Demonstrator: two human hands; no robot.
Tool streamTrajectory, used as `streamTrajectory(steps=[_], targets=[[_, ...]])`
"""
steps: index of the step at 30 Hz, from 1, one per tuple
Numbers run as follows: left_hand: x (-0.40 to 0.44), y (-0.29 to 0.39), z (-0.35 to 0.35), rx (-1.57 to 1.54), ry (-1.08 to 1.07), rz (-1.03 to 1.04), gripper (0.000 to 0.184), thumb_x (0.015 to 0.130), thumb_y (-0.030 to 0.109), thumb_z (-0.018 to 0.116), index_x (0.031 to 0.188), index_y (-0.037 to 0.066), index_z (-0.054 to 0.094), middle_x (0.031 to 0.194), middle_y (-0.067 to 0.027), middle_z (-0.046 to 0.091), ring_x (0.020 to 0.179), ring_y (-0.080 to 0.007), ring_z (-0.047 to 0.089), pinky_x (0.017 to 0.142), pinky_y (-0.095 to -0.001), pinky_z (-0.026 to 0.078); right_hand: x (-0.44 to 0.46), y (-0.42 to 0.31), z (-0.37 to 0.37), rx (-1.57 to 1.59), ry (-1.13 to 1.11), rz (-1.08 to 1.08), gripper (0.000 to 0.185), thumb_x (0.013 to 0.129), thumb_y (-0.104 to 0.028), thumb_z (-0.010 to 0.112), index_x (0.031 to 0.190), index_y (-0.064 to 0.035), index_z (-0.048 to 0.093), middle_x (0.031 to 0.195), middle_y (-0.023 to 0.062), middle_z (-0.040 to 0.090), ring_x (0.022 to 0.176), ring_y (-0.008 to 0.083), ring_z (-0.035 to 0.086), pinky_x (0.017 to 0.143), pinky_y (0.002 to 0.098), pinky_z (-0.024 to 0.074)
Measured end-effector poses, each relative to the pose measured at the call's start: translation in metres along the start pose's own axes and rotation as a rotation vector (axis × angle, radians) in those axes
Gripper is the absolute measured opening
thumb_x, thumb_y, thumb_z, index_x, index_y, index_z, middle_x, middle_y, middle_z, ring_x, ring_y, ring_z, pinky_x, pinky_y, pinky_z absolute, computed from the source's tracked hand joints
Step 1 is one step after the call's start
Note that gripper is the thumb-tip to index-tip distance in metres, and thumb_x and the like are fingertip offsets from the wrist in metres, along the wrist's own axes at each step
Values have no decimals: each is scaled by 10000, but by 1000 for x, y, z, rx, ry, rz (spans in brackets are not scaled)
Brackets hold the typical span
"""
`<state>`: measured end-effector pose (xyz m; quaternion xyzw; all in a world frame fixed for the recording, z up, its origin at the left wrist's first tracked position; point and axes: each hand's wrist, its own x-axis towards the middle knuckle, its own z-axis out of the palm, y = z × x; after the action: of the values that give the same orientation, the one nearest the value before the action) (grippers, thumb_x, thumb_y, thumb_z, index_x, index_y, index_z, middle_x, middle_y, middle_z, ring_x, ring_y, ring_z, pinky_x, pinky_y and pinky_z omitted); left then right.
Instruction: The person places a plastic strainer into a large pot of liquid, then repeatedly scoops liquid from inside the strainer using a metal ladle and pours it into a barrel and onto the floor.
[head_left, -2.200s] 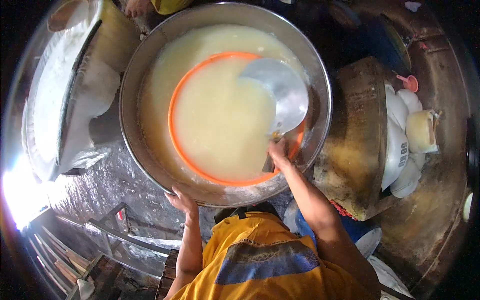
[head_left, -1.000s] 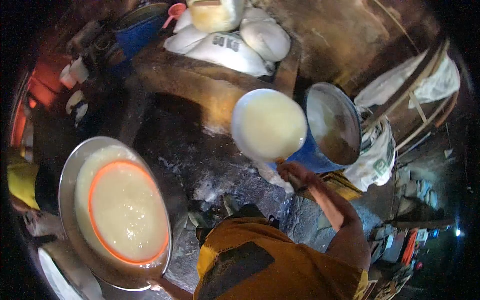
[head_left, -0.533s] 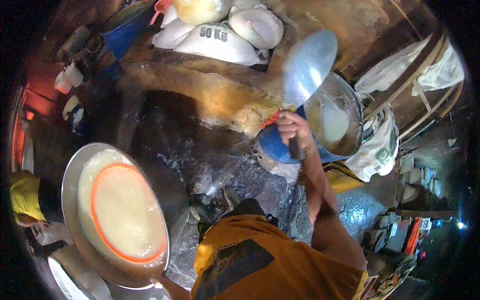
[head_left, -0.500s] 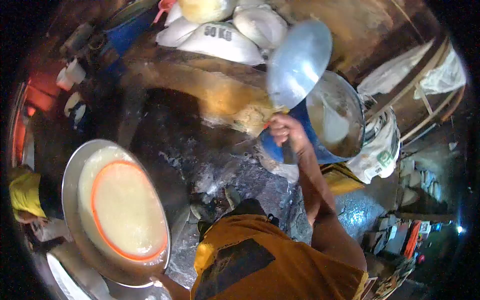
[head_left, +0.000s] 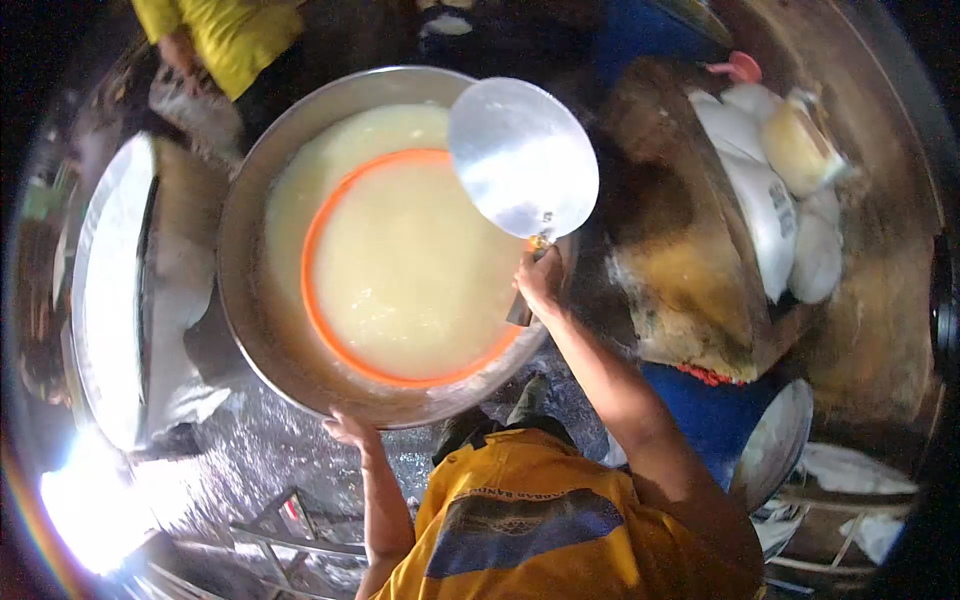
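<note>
My right hand is closed round the dark handle of a large metal scoop. The scoop's shiny bowl is over the right part of a wide metal basin. Pale, cloudy liquid fills much of the basin, and an orange ring lies in it, with liquid inside and outside the ring. My left hand is at the basin's near rim, fingers touching the edge; how firmly they hold it is hard to see.
A blue drum stands at the lower right. White sacks and a pink dipper lie behind a stained ledge. At the left is a basin of white material. Another person in yellow is at the upper left.
The view has turned from the blue drum back to the basin. My right hand has carried the scoop from near the drum to above the basin. My left hand remains at the rim.
</note>
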<state>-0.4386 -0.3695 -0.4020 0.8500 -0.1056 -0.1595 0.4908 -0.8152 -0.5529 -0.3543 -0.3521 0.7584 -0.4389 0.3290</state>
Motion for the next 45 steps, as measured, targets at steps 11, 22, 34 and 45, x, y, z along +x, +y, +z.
streamTrajectory(steps=[11,22,34,45], targets=[[-13,32,-1,-59,-6,13,441,862,234,462,1130,-115,437,1065,-248,518,933,-323,511,834,-409,399,-70,19,81,28,-952,470,163,769,-152,556,689,-18,511,574,56,507,523,160,530,524,294,427],[-5,15,1,-114,34,30,436,848,235,469,1111,-111,439,1064,-244,523,914,-300,510,832,-396,403,-121,-30,44,361,-1199,825,96,843,-99,486,788,-21,485,586,-7,435,481,84,429,462,231,404],[53,-52,16,1592,204,545,262,838,321,502,992,117,561,816,-89,566,682,-163,551,521,-298,504,-184,2,-250,732,-841,695,145,835,-142,510,716,-72,466,557,-11,393,479,91,405,461,251,372],[12,18,43,817,-142,329,342,826,386,493,1032,116,539,880,-99,570,735,-210,566,573,-337,499,-271,219,-519,1101,99,540,114,864,-142,475,778,-71,459,637,-15,445,518,93,434,464,229,369]])
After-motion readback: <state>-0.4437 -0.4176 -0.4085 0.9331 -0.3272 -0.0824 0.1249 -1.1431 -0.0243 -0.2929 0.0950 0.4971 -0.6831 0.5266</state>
